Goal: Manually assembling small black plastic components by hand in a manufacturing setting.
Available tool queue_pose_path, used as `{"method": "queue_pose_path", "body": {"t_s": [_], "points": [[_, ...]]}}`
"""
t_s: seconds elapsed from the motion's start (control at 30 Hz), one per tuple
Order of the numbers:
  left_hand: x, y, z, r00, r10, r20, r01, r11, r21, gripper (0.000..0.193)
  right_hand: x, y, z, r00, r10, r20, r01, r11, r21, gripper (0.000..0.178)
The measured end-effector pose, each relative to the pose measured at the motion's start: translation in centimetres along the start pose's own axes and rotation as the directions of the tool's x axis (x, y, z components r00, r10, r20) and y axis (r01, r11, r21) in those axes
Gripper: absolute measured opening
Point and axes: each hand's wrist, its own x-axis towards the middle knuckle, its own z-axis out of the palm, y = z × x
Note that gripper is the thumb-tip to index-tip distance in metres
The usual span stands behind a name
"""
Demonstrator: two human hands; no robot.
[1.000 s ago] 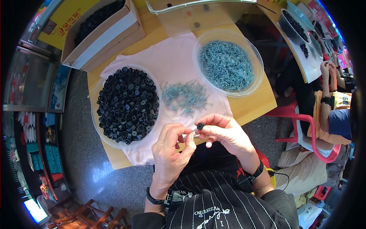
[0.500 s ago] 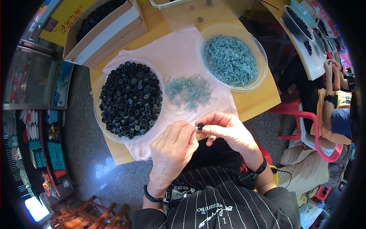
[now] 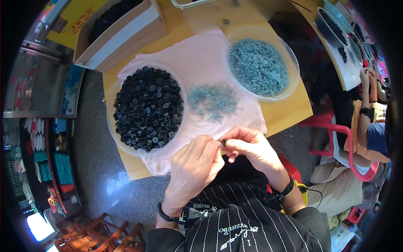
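Above my lap, at the near edge of the table, both hands meet fingertip to fingertip. My right hand point(image 3: 254, 148) pinches a small black plastic cap point(image 3: 223, 143), mostly covered by the thumb and forefinger. My left hand point(image 3: 196, 161) is closed, its fingertips on a thin screw at the cap; most of the screw is hidden. Beyond them a loose pile of silvery screws point(image 3: 213, 101) lies on a pale pink cloth point(image 3: 197, 48). To its left stands a round clear tub point(image 3: 112, 126) full of black caps point(image 3: 149, 109); to its right, another clear tub point(image 3: 295, 71) holds many screws point(image 3: 258, 67).
A cardboard box point(image 3: 126, 40) of black parts stands at the far left of the wooden table point(image 3: 289, 113). On the right are a pink plastic chair point(image 3: 348, 143) and another person's hands point(image 3: 367, 75) at a second table point(image 3: 331, 50). Wooden stools point(image 3: 98, 235) stand at lower left.
The table has shifted slightly rightward in view. My fingertips remain together, and my right thumb and forefinger now cover more of the black cap.
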Motion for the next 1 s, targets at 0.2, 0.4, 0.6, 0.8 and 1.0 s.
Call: {"method": "queue_pose_path", "body": {"t_s": [0.2,0.4,0.6,0.8,1.0], "points": [[-1.0,0.4,1.6,0.98,-0.17,-0.107,0.153,0.977,-0.147,0.021,-0.3,1.1,0.7,0.993,-0.079,-0.083,0.085,0.993,0.078,0.02],[-1.3,0.5,1.5,0.981,-0.151,-0.125,0.127,0.975,-0.185,0.023,-0.4,1.3,0.8,0.994,-0.078,-0.075,0.086,0.99,0.108,0.021],[-1.7,-0.1,1.8,0.933,-0.329,-0.148,0.218,0.842,-0.494,0.019,-0.2,1.1,1.2,0.998,-0.022,-0.052,0.032,0.976,0.217,0.022],[-2.3,-0.1,2.2,0.918,-0.377,-0.123,0.236,0.769,-0.594,0.018,-0.2,1.3,1.4,0.999,-0.025,-0.04,0.035,0.961,0.274,0.022],[-2.1,-0.1,2.1,0.92,-0.37,-0.128,0.244,0.799,-0.55,0.017,-0.1,1.6,1.3,0.999,-0.04,-0.035,0.046,0.98,0.195,0.024]]}}
